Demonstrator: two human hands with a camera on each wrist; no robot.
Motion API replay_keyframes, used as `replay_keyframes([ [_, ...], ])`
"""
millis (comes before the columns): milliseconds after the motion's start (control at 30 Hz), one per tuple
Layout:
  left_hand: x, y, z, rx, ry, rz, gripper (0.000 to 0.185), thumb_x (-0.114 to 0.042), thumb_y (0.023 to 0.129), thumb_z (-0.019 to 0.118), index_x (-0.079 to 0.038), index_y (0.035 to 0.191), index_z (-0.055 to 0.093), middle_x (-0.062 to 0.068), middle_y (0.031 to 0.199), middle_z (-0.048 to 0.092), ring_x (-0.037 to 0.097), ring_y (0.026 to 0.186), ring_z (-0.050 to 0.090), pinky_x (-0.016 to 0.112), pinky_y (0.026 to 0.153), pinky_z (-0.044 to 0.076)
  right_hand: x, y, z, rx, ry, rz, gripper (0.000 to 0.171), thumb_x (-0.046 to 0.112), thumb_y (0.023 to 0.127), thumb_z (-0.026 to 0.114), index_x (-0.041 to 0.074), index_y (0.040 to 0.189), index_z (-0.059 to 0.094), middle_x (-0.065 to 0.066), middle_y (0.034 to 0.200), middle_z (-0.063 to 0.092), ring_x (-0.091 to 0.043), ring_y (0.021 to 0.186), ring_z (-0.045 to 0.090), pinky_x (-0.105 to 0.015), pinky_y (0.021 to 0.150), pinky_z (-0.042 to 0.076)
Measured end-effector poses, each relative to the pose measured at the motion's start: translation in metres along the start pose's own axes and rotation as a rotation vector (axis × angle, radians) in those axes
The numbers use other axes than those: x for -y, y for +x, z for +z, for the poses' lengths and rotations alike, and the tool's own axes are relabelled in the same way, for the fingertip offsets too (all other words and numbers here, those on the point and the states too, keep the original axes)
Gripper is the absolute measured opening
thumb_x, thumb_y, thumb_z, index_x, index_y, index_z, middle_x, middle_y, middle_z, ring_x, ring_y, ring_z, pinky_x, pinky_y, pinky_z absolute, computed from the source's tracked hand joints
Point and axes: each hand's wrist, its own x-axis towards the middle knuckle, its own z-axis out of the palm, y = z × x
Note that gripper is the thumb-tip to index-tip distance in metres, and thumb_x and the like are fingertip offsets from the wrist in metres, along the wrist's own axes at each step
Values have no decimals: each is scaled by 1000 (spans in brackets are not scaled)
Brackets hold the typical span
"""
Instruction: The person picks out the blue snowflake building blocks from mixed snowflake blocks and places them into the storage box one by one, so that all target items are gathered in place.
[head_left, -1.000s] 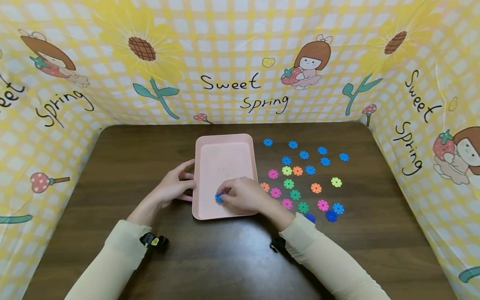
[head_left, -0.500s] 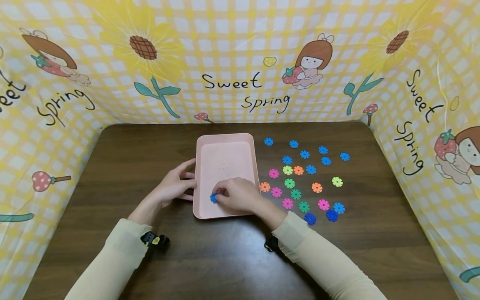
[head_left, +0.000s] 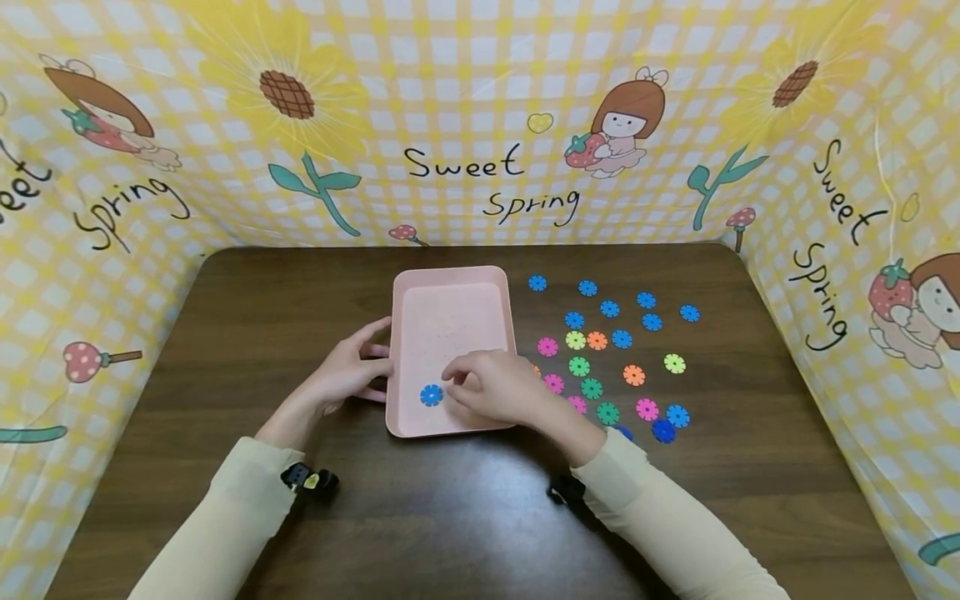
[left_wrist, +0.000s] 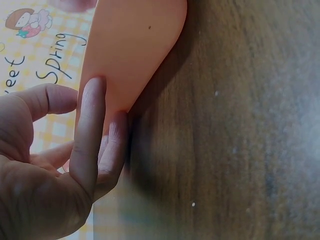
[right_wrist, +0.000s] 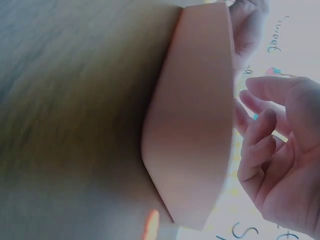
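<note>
A blue notched plastic disc (head_left: 431, 395) lies flat in the pink tray (head_left: 450, 292), near its lower left corner. My right hand (head_left: 495, 387) hovers over the tray just right of that disc, fingers loosely bent and nothing between them. In the right wrist view the right hand (right_wrist: 285, 155) shows its thumb and forefinger apart, beyond the tray wall (right_wrist: 190, 115). At the tray's left side rests my left hand (head_left: 345, 371). Its fingers (left_wrist: 89, 135) lie extended against the outer wall in the left wrist view, with the thumb beside the rim.
Right of the tray, loose discs spread over the brown wooden table (head_left: 750, 483): blue (head_left: 609, 309), pink (head_left: 647, 409), green (head_left: 591, 388), orange (head_left: 633, 375) and yellow (head_left: 675, 363). My right forearm covers some of them. Checked yellow cloth (head_left: 465, 83) stands around the table's back and sides.
My right hand has moved the blue disc slightly left in the tray, let go of it and drawn back to the right. The left hand stays at the tray's side.
</note>
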Motion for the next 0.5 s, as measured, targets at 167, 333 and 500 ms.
replay_keyframes([
  [167, 0, 1, 1, -5, 10, -16, 85, -5, 96, 63, -25, 167, 21, 29, 138, 45, 33, 98, 68, 51, 73, 64, -7, -20, -14, -53, 42, -30, 23, 29, 99, 70, 17, 116, 79, 14, 98, 71, -8, 81, 61, -28, 69, 54],
  [333, 1, 0, 2, -9, 17, -27, 85, -5, 97, 64, -26, 167, 21, 29, 140, 44, 33, 100, 68, 50, 74, 64, -22, -42, -26, -101, 53, -54, 21, 26, 99, 72, 14, 115, 79, 10, 100, 74, -8, 75, 60, -27, 66, 53],
  [500, 1, 1, 2, -7, 11, -27, 88, -3, 95, 66, -25, 167, 21, 30, 140, 44, 34, 99, 68, 50, 74, 64, -43, -64, -40, -146, 37, -38, 21, 26, 98, 74, 15, 115, 79, 9, 96, 73, -8, 61, 55, -28, 58, 50],
])
